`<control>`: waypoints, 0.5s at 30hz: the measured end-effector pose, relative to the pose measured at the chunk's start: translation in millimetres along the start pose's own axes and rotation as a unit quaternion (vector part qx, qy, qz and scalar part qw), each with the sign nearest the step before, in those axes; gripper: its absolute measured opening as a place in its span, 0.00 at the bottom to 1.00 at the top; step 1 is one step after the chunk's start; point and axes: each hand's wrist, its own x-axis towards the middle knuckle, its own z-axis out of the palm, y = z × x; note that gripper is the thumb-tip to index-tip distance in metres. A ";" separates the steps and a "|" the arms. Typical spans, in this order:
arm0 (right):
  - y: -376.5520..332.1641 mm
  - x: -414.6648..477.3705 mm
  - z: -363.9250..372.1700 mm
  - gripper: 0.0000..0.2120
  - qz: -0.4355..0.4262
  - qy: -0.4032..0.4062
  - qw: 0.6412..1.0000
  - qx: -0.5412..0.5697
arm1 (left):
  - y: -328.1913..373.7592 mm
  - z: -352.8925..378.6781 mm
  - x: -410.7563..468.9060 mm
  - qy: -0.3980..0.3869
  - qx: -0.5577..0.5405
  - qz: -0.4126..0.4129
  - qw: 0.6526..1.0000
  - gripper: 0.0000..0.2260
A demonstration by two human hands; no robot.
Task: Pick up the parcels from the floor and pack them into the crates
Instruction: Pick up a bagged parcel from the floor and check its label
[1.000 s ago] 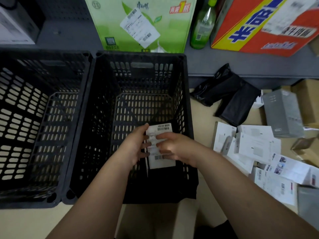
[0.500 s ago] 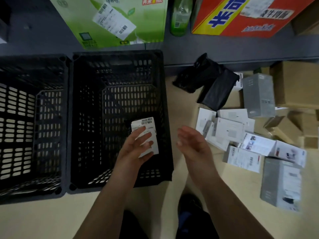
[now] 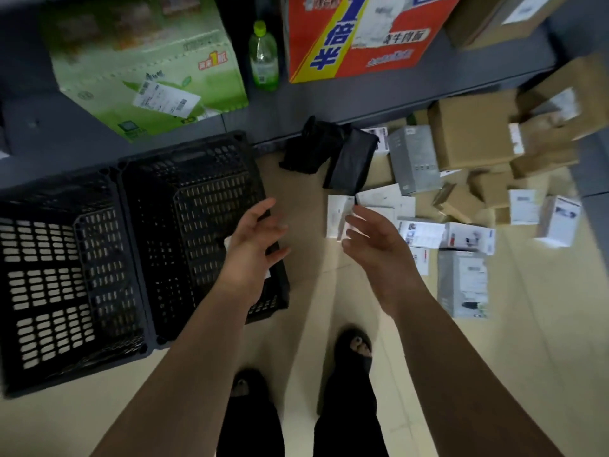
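Two black slatted crates stand side by side on the floor, touching along one wall. In the left crate I see only the pale floor through its slats. The right crate holds a white parcel near its right wall; only slivers of it show past my wrist.

My left hand hangs over the right crate's right rim with its fingers spread, holding nothing. My right hand is over the floor, palm turned inward and fingers loosely extended, and it holds nothing either.

The other parcels lie in a heap on the beige floor to my right. Black poly bags lie nearest the crates, with a grey box just beside them. Brown cartons are piled behind, and white boxes are scattered in front, some overlapping. Motion blur smears the far right of the heap.

Along the top runs a grey shelf. It carries a green carton with a shipping label, a green bottle standing upright, and a red and yellow carton. My feet, in dark open-toed footwear, stand on the floor between the crates and the heap.
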 end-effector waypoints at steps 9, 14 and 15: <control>-79.8 -22.4 -82.7 0.24 0.009 0.047 0.998 0.037 | 46.8 113.2 -16.7 0.000 0.002 0.003 1.000 0.23; -123.4 -13.1 -107.6 0.22 0.022 0.013 0.999 0.044 | 68.3 136.6 -17.8 -0.001 -0.008 0.008 1.000 0.21; -127.6 -8.5 -109.2 0.21 0.023 0.009 0.999 0.031 | 70.0 136.1 -15.5 0.001 -0.012 0.007 1.000 0.20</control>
